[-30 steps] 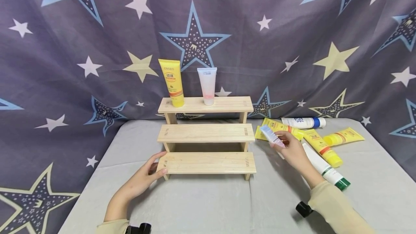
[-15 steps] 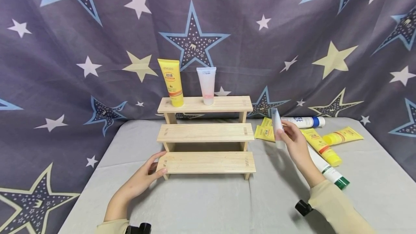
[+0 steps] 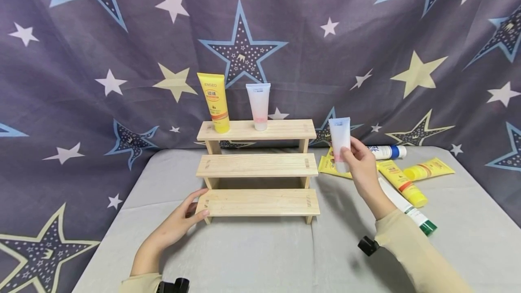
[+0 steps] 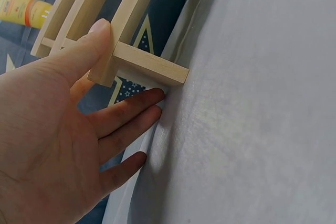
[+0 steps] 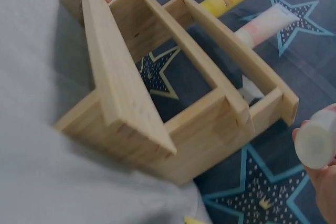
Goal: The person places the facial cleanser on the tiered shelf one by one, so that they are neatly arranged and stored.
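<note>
My right hand (image 3: 363,164) holds a pale blue, white and pink squeeze tube (image 3: 340,141) upright, right of a three-step wooden rack (image 3: 257,165). In the right wrist view, the tube's round white cap (image 5: 313,146) faces the camera. My left hand (image 3: 179,221) grips the left end of the rack's lowest step, its thumb (image 4: 97,38) against the board and the other fingers spread below. On the top step stand a yellow tube (image 3: 215,103) at the left and a matching white-pink tube (image 3: 259,106) near the middle.
Several tubes lie on the grey cloth-covered table (image 3: 260,257) at the right: yellow ones (image 3: 431,169), a white one with a blue cap (image 3: 386,152) and a white one with a green cap (image 3: 411,211). A starry curtain (image 3: 317,58) hangs behind the rack.
My right hand has lifted the tube from just above the pile and turned it from tilted to upright, its face towards the head camera. The left hand has stayed on the rack.
</note>
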Demonstrator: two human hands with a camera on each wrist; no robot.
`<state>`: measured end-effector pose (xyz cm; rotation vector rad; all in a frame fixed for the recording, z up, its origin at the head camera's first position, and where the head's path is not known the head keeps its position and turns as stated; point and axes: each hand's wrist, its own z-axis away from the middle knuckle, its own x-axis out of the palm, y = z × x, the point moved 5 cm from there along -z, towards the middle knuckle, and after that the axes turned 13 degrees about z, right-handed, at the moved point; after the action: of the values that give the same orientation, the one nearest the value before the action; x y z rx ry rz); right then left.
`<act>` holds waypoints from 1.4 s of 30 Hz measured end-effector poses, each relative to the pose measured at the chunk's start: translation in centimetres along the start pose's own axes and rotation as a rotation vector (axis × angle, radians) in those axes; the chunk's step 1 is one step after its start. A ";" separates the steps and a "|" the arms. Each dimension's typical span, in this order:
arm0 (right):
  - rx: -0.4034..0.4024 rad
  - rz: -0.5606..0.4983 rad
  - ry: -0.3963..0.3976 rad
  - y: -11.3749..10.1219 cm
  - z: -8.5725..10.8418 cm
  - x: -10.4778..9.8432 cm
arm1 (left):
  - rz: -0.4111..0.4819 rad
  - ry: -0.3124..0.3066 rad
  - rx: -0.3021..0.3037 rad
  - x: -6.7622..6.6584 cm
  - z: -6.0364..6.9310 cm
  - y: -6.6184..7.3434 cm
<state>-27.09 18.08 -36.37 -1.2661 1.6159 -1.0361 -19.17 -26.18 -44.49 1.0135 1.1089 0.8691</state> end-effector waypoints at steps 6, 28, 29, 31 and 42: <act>-0.071 -0.097 -0.032 -1.6 -1.5 1.6 | 0.003 -0.002 -0.007 0.0 0.0 0.1; -0.186 -0.076 -0.157 -5.3 -5.7 7.3 | 0.002 -0.003 0.005 0.0 0.0 0.0; -0.189 -0.079 -0.172 -5.4 -5.9 7.6 | 0.003 -0.003 0.005 0.0 -0.1 0.0; -0.196 -0.097 -0.197 -5.4 -6.3 8.0 | 0.006 -0.003 0.005 -0.1 -0.1 0.0; -0.238 0.020 -0.216 -5.1 -8.2 9.2 | 0.019 0.001 0.003 0.0 -0.1 0.0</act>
<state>-34.69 9.22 -29.96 -1.4617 1.6134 -0.6818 -19.27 -26.18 -44.50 1.0278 1.1031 0.8830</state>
